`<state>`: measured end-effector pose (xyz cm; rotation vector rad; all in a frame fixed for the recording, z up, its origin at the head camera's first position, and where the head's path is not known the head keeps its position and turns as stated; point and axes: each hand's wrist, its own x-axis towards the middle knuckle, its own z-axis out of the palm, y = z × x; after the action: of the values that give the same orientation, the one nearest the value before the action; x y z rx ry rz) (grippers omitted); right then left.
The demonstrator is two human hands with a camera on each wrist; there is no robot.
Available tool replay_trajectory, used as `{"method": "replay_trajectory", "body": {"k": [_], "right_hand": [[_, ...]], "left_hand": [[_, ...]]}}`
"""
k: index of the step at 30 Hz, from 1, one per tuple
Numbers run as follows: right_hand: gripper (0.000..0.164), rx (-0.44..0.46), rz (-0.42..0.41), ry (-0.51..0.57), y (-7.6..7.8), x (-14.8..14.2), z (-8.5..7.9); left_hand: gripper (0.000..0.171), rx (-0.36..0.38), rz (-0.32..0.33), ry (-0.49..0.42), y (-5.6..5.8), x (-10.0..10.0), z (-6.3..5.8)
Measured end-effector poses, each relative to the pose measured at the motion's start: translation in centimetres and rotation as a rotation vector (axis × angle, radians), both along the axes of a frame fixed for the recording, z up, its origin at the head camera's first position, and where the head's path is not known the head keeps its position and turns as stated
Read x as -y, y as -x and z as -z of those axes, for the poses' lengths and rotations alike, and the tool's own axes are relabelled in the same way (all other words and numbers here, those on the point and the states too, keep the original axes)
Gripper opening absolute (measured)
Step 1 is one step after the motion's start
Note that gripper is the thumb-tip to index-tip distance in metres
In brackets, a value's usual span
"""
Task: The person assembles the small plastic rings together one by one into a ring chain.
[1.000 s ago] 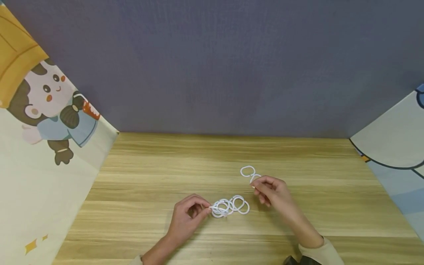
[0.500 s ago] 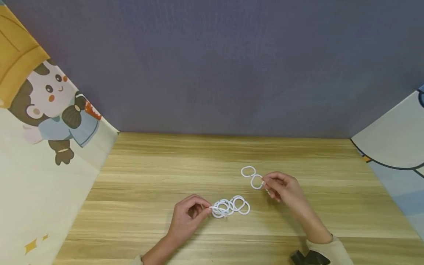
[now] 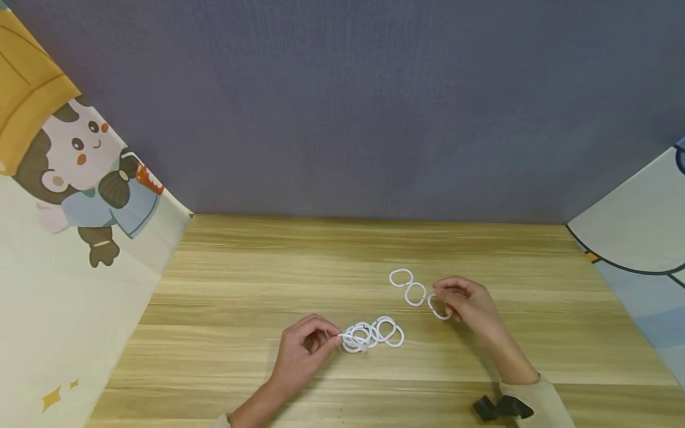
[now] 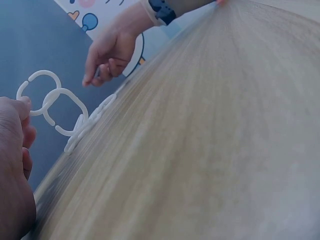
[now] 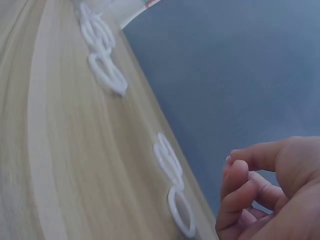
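My left hand [image 3: 307, 351] pinches the end of a cluster of white C-shaped plastic rings [image 3: 357, 337] between thumb and forefinger. In the left wrist view, the pinched ring [image 4: 45, 72] stands raised and hooks through a second ring [image 4: 75, 100]; each has a small gap. The other rings of the cluster lie overlapping on the table. Farther back, two separate rings [image 3: 401, 277] rest side by side, tips close together. My right hand [image 3: 467, 303] is just over a third single ring [image 3: 437, 309], which lies flat beneath the loosely curled fingers and is partly hidden by them.
The wood-grain table [image 3: 257, 267] ends at a dark grey-blue partition [image 3: 374, 119]. A side panel with a cartoon figure [image 3: 91, 160] stands at left, another printed panel [image 3: 637, 214] at right. A black device [image 3: 503, 408] sits on the right wrist.
My right hand has moved to the right, leaving the second ring and then a third ring on the table in a row. The left hand has kept its hold in the same place.
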<state>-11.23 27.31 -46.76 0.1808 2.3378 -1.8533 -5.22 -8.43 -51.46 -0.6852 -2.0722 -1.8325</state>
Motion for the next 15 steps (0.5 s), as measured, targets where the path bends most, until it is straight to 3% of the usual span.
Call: {"method": "replay_trajectory", "body": {"k": [9, 15], "right_hand": [[0.025, -0.049, 0.032, -0.112, 0.3, -0.5, 1.6], [0.017, -0.124, 0.044, -0.234, 0.5, -0.4, 2.7]], "left_hand": [[0.022, 0.041, -0.001, 0.002, -0.1, 0.0, -0.2], [0.022, 0.02, 0.002, -0.001, -0.1, 0.0, -0.1]]}}
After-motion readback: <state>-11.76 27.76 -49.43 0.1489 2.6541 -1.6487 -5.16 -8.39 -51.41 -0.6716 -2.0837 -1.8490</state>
